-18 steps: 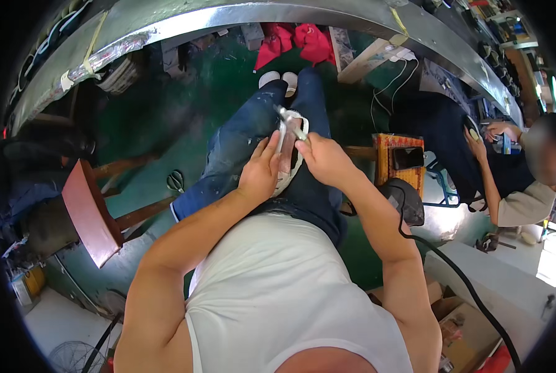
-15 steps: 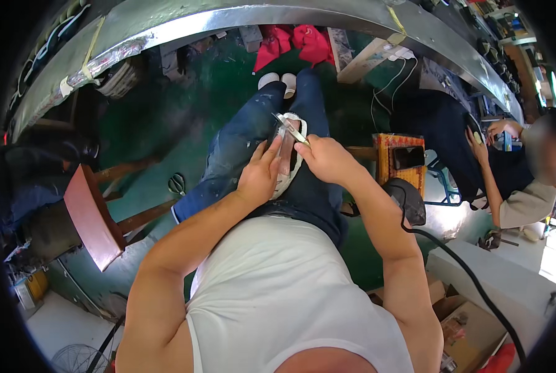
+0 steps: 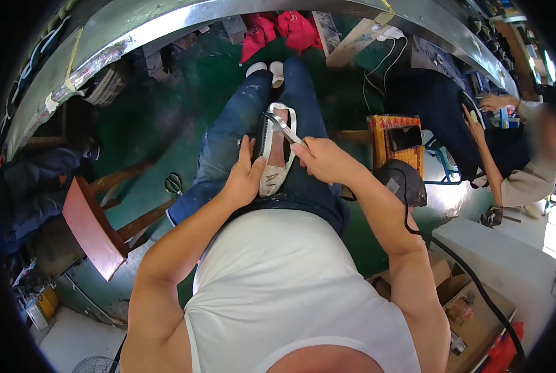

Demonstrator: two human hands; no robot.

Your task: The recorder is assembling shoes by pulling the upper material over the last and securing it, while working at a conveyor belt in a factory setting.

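Observation:
A low shoe (image 3: pixel 274 176) with a pale toe, dark side and white edge rests upright on my lap, its toe toward my waist. The brown insole (image 3: pixel 277 151) shows through its opening. My right hand (image 3: pixel 322 160) is closed round the handle of a metal tool that looks like a small hammer (image 3: pixel 281 124). The tool's head lies over the shoe's opening toward the heel end; whether it touches the insole I cannot tell. My left hand (image 3: pixel 243 177) lies along the shoe's left side, fingers stretched out and apart, thumb near its edge.
A metal-edged bench (image 3: pixel 184 23) curves across the far side. Scissors (image 3: pixel 173 183) lie on the green floor beside a red-topped stool (image 3: pixel 91 224). To the right, a phone (image 3: pixel 405 138) rests on an orange woven seat (image 3: pixel 379 143). Another person (image 3: pixel 486 168) works at the right with a shoe part.
The left hand has slid off the insole to the shoe's left side. The shoe now sits with its toe showing. The tool in my right hand has turned and shifted slightly left.

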